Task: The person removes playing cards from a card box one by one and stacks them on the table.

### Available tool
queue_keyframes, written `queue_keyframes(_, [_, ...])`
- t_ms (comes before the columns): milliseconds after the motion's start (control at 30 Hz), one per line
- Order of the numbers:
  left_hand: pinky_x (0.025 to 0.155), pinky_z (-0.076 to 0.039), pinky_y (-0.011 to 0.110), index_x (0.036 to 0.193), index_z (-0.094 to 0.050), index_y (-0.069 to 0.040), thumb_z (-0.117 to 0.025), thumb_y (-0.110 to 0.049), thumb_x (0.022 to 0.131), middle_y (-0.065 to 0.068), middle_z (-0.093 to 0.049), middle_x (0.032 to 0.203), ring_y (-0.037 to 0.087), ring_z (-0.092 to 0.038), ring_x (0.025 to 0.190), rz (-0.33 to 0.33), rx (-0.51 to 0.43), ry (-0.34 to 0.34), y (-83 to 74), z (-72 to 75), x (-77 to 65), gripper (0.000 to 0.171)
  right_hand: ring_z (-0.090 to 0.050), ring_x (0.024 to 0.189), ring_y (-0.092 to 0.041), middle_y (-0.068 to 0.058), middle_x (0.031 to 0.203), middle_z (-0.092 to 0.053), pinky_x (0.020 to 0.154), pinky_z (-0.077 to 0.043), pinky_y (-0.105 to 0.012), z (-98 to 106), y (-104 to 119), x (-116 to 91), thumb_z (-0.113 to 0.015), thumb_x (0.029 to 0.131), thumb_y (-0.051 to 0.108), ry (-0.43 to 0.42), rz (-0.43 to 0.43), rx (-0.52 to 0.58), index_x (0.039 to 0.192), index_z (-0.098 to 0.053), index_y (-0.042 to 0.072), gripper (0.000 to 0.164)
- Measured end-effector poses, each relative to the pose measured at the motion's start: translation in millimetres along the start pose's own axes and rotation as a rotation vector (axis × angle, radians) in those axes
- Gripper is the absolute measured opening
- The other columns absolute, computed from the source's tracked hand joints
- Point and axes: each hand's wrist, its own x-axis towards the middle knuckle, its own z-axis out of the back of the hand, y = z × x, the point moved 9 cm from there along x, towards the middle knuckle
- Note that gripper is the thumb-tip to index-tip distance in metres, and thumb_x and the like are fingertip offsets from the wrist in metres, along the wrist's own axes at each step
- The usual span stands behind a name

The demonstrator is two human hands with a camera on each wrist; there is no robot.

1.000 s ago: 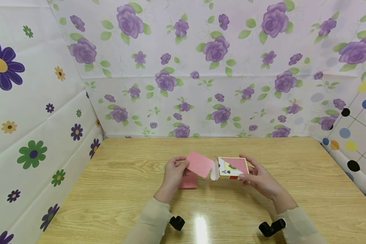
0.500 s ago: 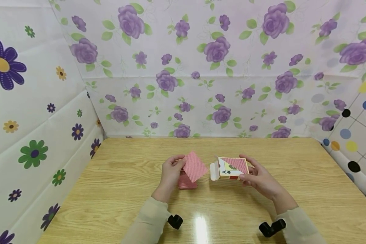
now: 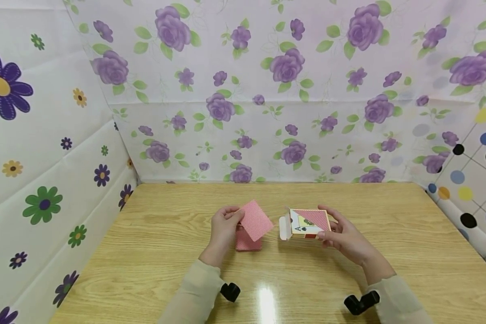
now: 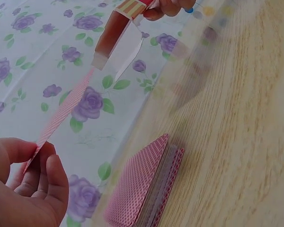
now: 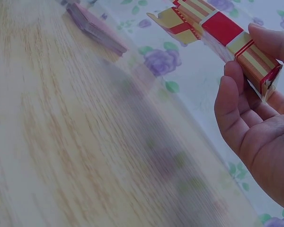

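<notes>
My left hand [image 3: 222,229] pinches a red-backed playing card [image 3: 256,220] between thumb and fingers. Seen edge-on in the left wrist view, the card [image 4: 66,106] is thin and tilted. Below it a stack of red-backed cards [image 3: 248,243] lies on the table, partly covered by the held card. My right hand [image 3: 347,238] grips a card box [image 3: 308,222] by its right end, thumb in front and fingers behind. Its white flap [image 3: 283,228] is folded out to the left, a short gap away from the card. The box's reddish inside [image 4: 114,34] shows in the left wrist view.
The wooden table [image 3: 154,252] reaches back to a floral cloth wall [image 3: 259,103]. Patterned cloths also stand at the left [image 3: 56,171] and right. A black wrist mount [image 3: 230,292] sits at the left sleeve, another [image 3: 361,302] at the right.
My left hand has moved left with the card, drawing it away from the box flap, and the card has turned with a corner pointing down. The right hand and box stay in place.
</notes>
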Motion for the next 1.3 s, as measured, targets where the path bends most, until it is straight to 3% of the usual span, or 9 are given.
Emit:
queue_keyframes(367, [0.061,-0.053,0.022,0.117,-0.057,0.004,-0.063,-0.011,0.091,0.005,-0.066,0.087,0.008,-0.061,0.070,0.005,0.036,0.000,1.2,3.4,3.0,0.031,-0.062,0.087,-0.013,-0.002,0.119,-0.059,0.074,-0.055,-0.033,2,0,-1,-0.056,0.092,0.001,0.010,-0.001,0.029,0.151,-0.013,0.022,0.076])
queue_keyframes(533, [0.065,-0.053,0.023,0.116,-0.059,0.004,-0.063,-0.008,0.090,0.009,-0.067,0.090,0.008,-0.061,0.073,0.009,0.053,-0.006,-9.4,4.2,-3.4,0.029,-0.061,0.087,-0.011,0.000,0.120,-0.060,0.074,-0.055,-0.030,1,1,-1,-0.055,0.092,0.000,0.022,0.009,0.053,0.152,-0.011,0.022,0.077])
queue_keyframes(733, [0.065,-0.053,0.022,0.117,-0.062,0.001,-0.064,-0.011,0.090,0.014,-0.069,0.096,0.007,-0.062,0.074,0.005,0.057,-0.021,3.8,7.3,7.0,0.030,-0.061,0.085,-0.016,-0.004,0.118,-0.058,0.074,-0.055,-0.036,2,-1,-1,-0.056,0.093,0.003,-0.003,-0.012,-0.006,0.151,-0.014,0.023,0.075])
queue_keyframes(1000, [0.065,-0.054,0.022,0.116,-0.062,-0.002,-0.066,-0.012,0.088,0.010,-0.070,0.091,0.007,-0.062,0.072,0.002,0.091,-0.050,5.1,10.3,7.4,0.030,-0.062,0.088,-0.015,-0.002,0.119,-0.059,0.074,-0.055,-0.034,0,0,-2,-0.057,0.092,0.005,0.000,-0.012,0.015,0.151,-0.013,0.023,0.076])
queue_keyframes(1300, [0.061,-0.053,0.023,0.117,-0.060,0.002,-0.066,-0.013,0.088,0.010,-0.071,0.092,0.007,-0.061,0.068,0.017,0.101,-0.029,6.1,12.2,8.7,0.033,-0.059,0.083,-0.014,-0.003,0.118,-0.058,0.072,-0.055,-0.033,1,1,-2,-0.057,0.093,0.004,-0.002,-0.002,-0.007,0.151,-0.014,0.023,0.075])
